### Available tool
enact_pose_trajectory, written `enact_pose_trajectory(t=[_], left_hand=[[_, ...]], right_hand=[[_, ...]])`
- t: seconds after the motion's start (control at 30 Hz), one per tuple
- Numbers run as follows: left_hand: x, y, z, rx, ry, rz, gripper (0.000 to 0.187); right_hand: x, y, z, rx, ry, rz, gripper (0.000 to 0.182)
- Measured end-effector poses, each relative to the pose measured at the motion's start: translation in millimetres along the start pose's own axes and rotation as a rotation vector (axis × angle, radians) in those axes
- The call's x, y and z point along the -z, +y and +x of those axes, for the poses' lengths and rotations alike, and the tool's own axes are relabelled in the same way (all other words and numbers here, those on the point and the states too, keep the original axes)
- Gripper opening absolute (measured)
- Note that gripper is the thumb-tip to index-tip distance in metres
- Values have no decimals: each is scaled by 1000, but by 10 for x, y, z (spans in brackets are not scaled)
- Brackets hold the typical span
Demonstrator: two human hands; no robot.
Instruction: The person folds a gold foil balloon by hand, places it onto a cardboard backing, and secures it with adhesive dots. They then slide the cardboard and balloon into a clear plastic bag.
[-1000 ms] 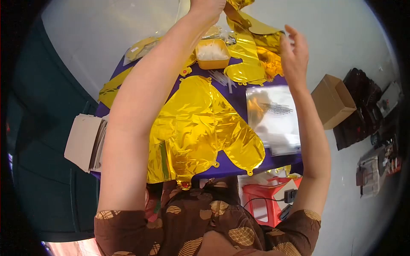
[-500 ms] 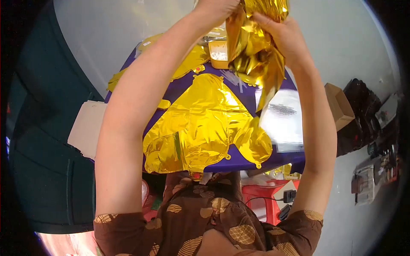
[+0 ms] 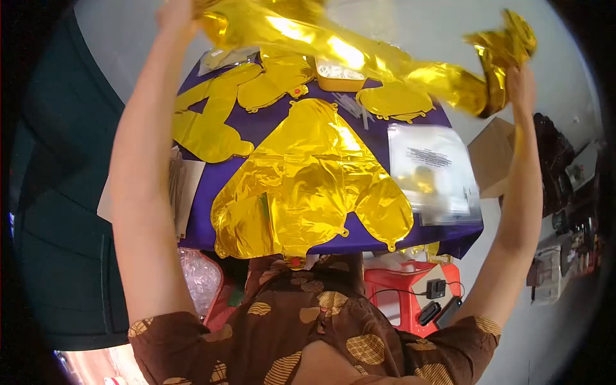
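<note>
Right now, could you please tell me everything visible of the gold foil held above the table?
The gold foil looks thin, mirror-shiny and creased. It spans above the purple-covered table, sloping down from the left hand at the picture's top edge, then bending up, crumpled, in the grip of the right hand. That edge crops it; blur softens its outline.

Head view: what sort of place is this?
Probably a small packing or assembly workspace: flat gold foil spread on a purple-covered table, with clear printed plastic bags lying beside it.
</note>
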State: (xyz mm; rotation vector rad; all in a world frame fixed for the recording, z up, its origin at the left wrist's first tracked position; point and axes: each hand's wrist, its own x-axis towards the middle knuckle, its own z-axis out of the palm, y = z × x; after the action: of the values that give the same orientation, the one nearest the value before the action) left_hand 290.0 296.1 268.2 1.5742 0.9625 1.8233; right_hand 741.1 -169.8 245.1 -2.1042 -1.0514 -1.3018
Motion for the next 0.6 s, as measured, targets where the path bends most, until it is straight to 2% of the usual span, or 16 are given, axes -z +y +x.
enact_pose_trajectory(t=[0.07, 0.1, 0.13, 0.17, 0.2, 0.23, 0.3, 0.33, 0.37, 0.43, 0.47, 0.53, 0.57, 0.6], left_hand=[[294, -135, 195, 78, 251, 38, 38], [532, -237, 423, 278, 239, -443, 32], [720, -396, 616, 245, 236, -471, 36], [830, -517, 748, 212, 233, -499, 41], [875, -500, 754, 226, 267, -518, 40], [952, -447, 742, 241, 301, -536, 38], [1028, -492, 775, 237, 307, -530, 38], [1045, -567, 813, 220, 278, -507, 39], [1070, -644, 846, 204, 249, -483, 39], [986, -505, 558, 198, 197, -428, 39], [965, -450, 462, 193, 173, -402, 40], [962, -595, 550, 181, 130, -262, 40], [967, -646, 581, 176, 107, -192, 40], [906, -580, 472, 205, 101, -234, 34]], right_hand=[[24, 764, -41, -329, -137, -286, 32], [208, 806, -123, -374, -141, -376, 35], [132, 1359, -26, -563, -269, -428, 40], [342, 1024, -109, -707, -181, -374, 42], [340, 1145, -81, -819, -87, -351, 32], [237, 1368, -32, -929, -15, -228, 31], [-130, 1878, 137, -1136, 260, 625, 30], [-202, 1632, 223, -1173, 359, 974, 32], [-341, 1341, 274, -1084, 366, 1064, 35], [-342, 198, 223, -822, 402, 1262, 38], [-637, 172, 363, -817, 410, 1359, 41], [-1057, -324, 246, -407, 284, 1280, 35], [-1329, -316, 186, -205, 187, 715, 29], [-1503, -473, 43, -86, 98, 692, 30]])
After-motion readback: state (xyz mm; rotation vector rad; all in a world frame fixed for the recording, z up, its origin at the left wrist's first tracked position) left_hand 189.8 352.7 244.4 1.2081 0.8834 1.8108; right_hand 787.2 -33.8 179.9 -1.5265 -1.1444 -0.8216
